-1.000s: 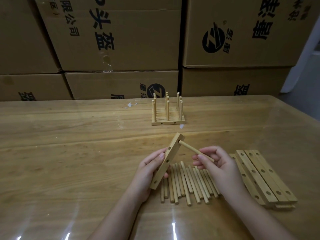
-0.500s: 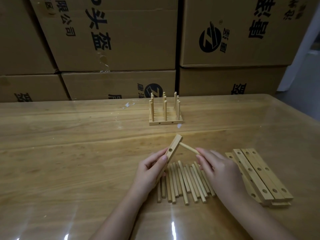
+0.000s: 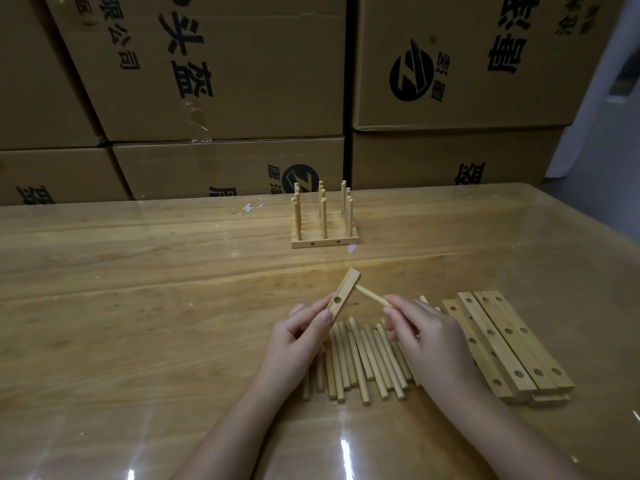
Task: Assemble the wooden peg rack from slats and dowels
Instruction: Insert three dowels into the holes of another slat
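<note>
Since earlier, dowel [image 3: 372,298] sits deeper in slat [image 3: 341,300]. Left hand [image 3: 298,344] grips slat; right hand [image 3: 422,337] pinches dowel. Step: seating first peg; next, press straight.

Open table [image 3: 121,306] from 7 to 11 o'clock of the held slat [image 3: 346,289]. Loose dowels [image 3: 360,362] block 6, slat stack [image 3: 509,344] sits at 4. Finished peg rack [image 3: 325,242] stands at 12, cardboard boxes [image 3: 207,81] wall off behind it.
</note>
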